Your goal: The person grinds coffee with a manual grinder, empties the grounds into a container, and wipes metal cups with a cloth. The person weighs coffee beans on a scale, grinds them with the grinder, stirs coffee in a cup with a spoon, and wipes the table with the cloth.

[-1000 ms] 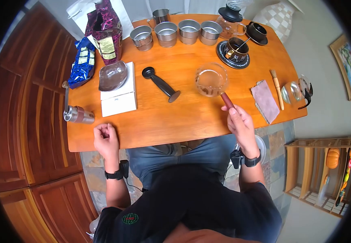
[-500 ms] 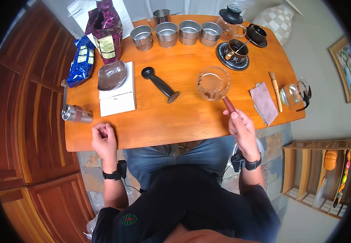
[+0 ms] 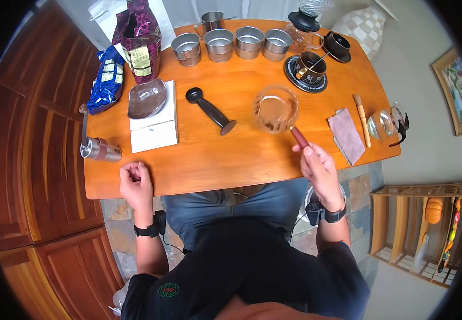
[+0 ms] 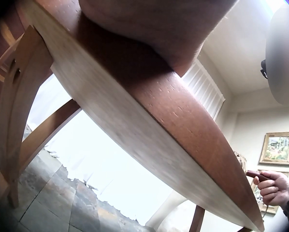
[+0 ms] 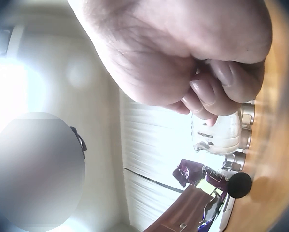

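My right hand [image 3: 319, 169] grips the reddish-brown handle [image 3: 299, 138] of a clear glass pitcher [image 3: 275, 109], thumb along the top. The pitcher is over the right half of the table, with dark marks on its wall; in the right wrist view the glass [image 5: 217, 135] shows beyond the curled fingers [image 5: 204, 92]. My left hand [image 3: 136, 184] rests at the table's front edge, fingers loosely curled around nothing. Closest to it is a steel hand grinder [image 3: 103, 150]. A black coffee scoop [image 3: 210, 111] lies mid-table.
At left, a brown dish [image 3: 147, 99] sits on a white scale [image 3: 154, 137], near blue [image 3: 106, 82] and purple bags [image 3: 140, 50]. Metal cups [image 3: 249, 42] line the back. Rightward are a cup on a saucer [image 3: 311, 68], a cloth [image 3: 346, 135], a brush [image 3: 362, 121] and a glass vessel [image 3: 382, 124].
The glass pitcher shifts slightly right and nearer, then back left, while my right hand keeps its grip. My left hand stays at the table edge.
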Tool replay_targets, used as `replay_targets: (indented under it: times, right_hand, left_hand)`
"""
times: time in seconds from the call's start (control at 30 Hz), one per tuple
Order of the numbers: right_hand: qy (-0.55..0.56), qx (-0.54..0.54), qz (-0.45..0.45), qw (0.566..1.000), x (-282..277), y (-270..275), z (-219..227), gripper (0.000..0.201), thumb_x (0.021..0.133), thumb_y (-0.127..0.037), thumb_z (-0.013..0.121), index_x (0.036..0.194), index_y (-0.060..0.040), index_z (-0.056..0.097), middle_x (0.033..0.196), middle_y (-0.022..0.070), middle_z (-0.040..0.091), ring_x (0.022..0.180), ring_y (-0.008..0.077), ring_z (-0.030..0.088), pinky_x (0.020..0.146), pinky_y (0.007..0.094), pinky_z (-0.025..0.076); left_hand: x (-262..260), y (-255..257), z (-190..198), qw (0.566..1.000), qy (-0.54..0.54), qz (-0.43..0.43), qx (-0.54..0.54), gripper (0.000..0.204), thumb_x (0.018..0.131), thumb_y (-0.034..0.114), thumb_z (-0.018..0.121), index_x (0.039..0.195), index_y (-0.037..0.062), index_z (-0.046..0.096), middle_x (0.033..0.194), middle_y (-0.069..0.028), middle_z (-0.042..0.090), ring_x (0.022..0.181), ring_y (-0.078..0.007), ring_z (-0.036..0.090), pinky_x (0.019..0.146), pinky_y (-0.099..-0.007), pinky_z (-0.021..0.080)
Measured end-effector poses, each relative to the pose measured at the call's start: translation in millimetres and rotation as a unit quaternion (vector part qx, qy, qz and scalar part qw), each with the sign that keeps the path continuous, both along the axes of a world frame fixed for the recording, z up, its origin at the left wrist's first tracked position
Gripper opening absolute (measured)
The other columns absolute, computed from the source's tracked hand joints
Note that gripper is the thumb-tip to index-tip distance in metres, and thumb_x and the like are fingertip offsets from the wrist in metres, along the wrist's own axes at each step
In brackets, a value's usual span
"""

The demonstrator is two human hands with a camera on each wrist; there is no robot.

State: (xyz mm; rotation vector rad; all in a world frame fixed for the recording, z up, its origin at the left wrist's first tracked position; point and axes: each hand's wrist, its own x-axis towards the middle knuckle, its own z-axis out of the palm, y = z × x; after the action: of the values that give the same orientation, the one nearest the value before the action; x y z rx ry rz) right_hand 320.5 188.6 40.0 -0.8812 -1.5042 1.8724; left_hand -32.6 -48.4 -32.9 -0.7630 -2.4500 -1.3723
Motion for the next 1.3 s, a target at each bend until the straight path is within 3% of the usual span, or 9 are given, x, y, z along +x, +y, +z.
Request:
replay_targets:
  times: [0.07,0.23,0.43,0.87,1.07,1.3]
  right_hand:
    - [-0.008,-0.021,0.032,0.999,4,-6,1,0.033,0.107,-0.028,0.05,0.119,0.0004,0.06,0.063,-0.0091,0.035,0.053,0.0017,0.029,0.049,0.0214,0.023]
    - [-0.018,0.004,0.004,1.0,8,-3,-1,0.033,0.107,-0.029,0.051,0.119,0.0007,0.06,0.064,-0.009,0.037,0.053,0.0017,0.029,0.049,0.0213,0.023]
    - [-0.011,0.003,0.039,0.999,4,-6,1,0.033,0.107,-0.028,0.051,0.12,0.0011,0.06,0.063,-0.0092,0.037,0.053,0.0017,0.03,0.049,0.0213,0.023]
    - [-0.032,0.016,0.028,0.999,-5,-4,11,0.032,0.107,-0.027,0.051,0.12,0.0009,0.061,0.064,-0.0099,0.036,0.054,0.0011,0.03,0.05,0.0211,0.023]
    - [-0.022,0.018,0.08,0.996,1,-6,6,0.032,0.107,-0.028,0.052,0.12,0.0005,0.061,0.065,-0.0099,0.037,0.054,0.0006,0.029,0.05,0.0206,0.022]
    - [-0.005,0.014,0.009,1.0,-2,-1,-1,0.037,0.106,-0.031,0.053,0.12,0.0027,0.06,0.064,-0.0095,0.036,0.053,0.0009,0.03,0.049,0.0207,0.022]
  left_hand:
    - [0,-1,-1,1.0,-0.002,-0.007,0.017,0.011,0.092,0.009,0.071,0.091,0.0039,0.061,0.063,0.0037,0.051,0.056,-0.0048,0.045,0.055,-0.0217,0.042]
    - [0,0,0,1.0,-0.003,-0.007,0.015,0.01,0.092,0.009,0.07,0.091,0.0041,0.061,0.063,0.0034,0.051,0.056,-0.005,0.045,0.055,-0.0219,0.042]
    - [-1,-1,-1,1.0,-0.003,-0.002,0.007,0.011,0.092,0.009,0.07,0.091,0.0037,0.061,0.063,0.0028,0.052,0.057,-0.0054,0.046,0.056,-0.0221,0.042]
    - [-1,-1,-1,1.0,-0.008,-0.007,-0.006,0.011,0.092,0.009,0.07,0.092,0.0032,0.061,0.063,0.0027,0.053,0.057,-0.0056,0.047,0.056,-0.0222,0.043]
    - [-1,-1,-1,1.0,-0.006,-0.008,0.009,0.01,0.092,0.009,0.07,0.092,0.0036,0.061,0.064,0.0033,0.053,0.057,-0.0049,0.047,0.056,-0.022,0.042]
    - [1,0,0,1.0,-0.013,-0.01,0.012,0.011,0.092,0.009,0.07,0.091,0.0034,0.061,0.063,0.0032,0.052,0.057,-0.0049,0.046,0.056,-0.022,0.042]
